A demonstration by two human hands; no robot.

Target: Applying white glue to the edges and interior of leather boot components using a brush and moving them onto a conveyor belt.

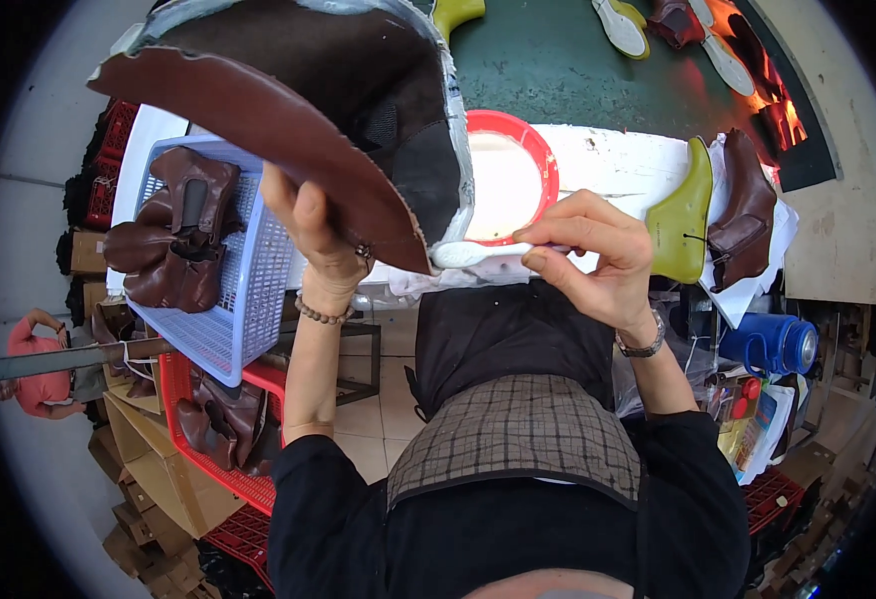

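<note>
The brown boot upper [258, 122] is held at left by the left hand [320, 235], fingers curled. At the upper's near corner, a white brush [468, 254] is pinched by the right hand [610, 258], near the red tub [550, 178].

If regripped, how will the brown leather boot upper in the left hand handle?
The brown leather boot upper probably flexes: its thin wall bows beside the left hand. Its white-coated edge may be tacky or slick.
</note>
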